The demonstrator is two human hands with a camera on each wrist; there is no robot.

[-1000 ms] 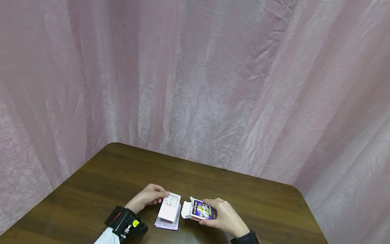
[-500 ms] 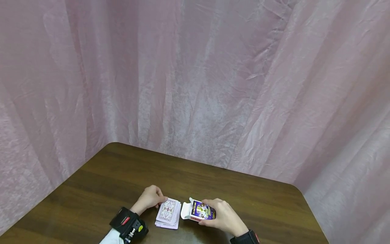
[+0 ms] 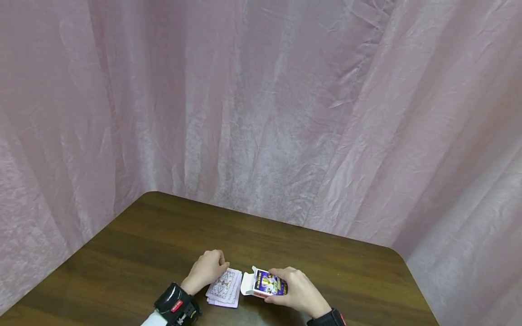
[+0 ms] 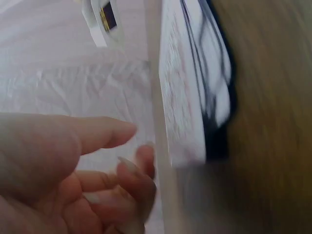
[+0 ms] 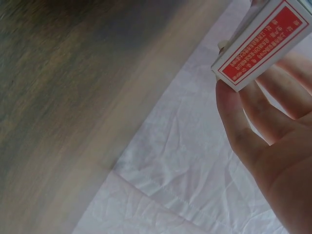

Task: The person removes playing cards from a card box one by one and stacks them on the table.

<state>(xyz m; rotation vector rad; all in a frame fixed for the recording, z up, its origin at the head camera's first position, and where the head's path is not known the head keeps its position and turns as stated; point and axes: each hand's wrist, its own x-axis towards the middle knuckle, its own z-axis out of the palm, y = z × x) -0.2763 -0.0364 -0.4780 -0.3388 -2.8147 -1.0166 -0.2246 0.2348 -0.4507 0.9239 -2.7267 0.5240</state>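
Since a second ago we see the left hand (image 3: 207,269) shift slightly right, over the upper left corner of the pile of cards (image 3: 224,288); the card that stood tilted in its grasp now lies flat on top. The right hand (image 3: 301,290) and the box (image 3: 269,283) have barely moved.

In the left wrist view we find the left thumb (image 4: 105,132) spread away from loosely curled fingers (image 4: 139,187), with a gap between them, just beside the pile's edge. The right fingers and thumb pinch the box by its sides. We cannot tell whether it touches the counter (image 3: 171,235).

The pile sits at the bottom centre of the frame, its cards slightly askew, patterned backs up. Just right of it we see the box, purple face up, its white flap (image 3: 247,284) open toward the pile. The right wrist view shows a red panel (image 5: 263,46) of print on its side, at upper right. A pink curtain (image 3: 261,113) fills the frame's upper part.
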